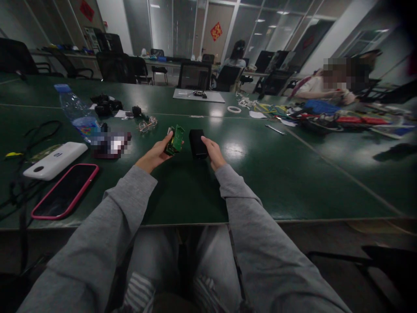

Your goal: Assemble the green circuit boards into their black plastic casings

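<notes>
We are holding a green circuit board (177, 138) in our left hand (157, 154), its fingers closing partway around the board and the thumb pressing on its near side. Our right hand (213, 152) is gripping a black box (198, 143), with the thumb lying on its right edge. We are keeping the board and box apart, side by side over the green surface (192, 195). To our left, a pink-edged phone (65, 191) is lying near a white device (57, 161), and a plastic bottle (76, 108) is leaning in our view. Beyond our left hand, glasses (147, 125) are resting on the surface.
</notes>
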`<state>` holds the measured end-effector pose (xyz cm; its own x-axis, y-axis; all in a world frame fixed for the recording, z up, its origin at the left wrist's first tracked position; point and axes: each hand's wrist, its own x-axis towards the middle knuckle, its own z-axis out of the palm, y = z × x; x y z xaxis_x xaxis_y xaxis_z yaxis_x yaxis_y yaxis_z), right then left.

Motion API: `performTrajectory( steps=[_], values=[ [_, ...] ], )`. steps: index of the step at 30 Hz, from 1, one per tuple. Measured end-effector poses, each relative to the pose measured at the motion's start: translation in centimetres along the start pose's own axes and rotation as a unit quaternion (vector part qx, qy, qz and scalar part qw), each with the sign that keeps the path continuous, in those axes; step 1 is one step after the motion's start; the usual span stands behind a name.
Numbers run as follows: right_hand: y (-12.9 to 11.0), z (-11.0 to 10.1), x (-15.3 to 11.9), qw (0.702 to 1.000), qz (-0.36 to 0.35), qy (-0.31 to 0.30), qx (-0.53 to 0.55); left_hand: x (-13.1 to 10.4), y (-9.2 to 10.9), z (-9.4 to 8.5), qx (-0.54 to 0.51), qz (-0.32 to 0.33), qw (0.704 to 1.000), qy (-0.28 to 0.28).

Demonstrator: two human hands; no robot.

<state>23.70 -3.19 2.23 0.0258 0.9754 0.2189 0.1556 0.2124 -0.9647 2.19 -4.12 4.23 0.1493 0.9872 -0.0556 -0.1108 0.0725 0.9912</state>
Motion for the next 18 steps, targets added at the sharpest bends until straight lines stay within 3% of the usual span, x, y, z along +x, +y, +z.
performTrajectory(
  steps=[2, 5, 7, 9, 12, 15, 18],
  values=[
    [-0.3, 0.1, -0.5, 0.978, -0.08, 0.044, -0.189, -0.5, 0.3, 0.1, 0.168, 0.058, 0.983, 0.049],
    [-0.9, 0.1, -1.4, 0.896, -0.142, 0.071, -0.415, -1.7, 0.8, 0.1, 0.444, 0.149, 0.871, 0.152],
    [-0.9, 0.1, -1.8, 0.86, -0.15, 0.064, -0.484, -2.2, 0.8, 0.1, 0.547, 0.143, 0.809, 0.161],
    [-0.8, 0.0, -1.9, 0.842, -0.157, 0.053, -0.513, -2.4, 0.6, 0.2, 0.599, 0.125, 0.776, 0.152],
    [-0.2, 0.2, -1.8, 0.833, -0.173, 0.056, -0.523, -2.0, 0.0, 0.3, 0.603, 0.12, 0.771, 0.166],
    [0.3, 0.6, -1.7, 0.84, -0.179, 0.092, -0.504, -1.4, -0.6, 0.1, 0.537, 0.135, 0.812, 0.185],
    [0.9, 1.0, -1.5, 0.858, -0.167, 0.12, -0.471, -0.8, -0.9, -0.4, 0.467, 0.165, 0.852, 0.168]
  ],
)
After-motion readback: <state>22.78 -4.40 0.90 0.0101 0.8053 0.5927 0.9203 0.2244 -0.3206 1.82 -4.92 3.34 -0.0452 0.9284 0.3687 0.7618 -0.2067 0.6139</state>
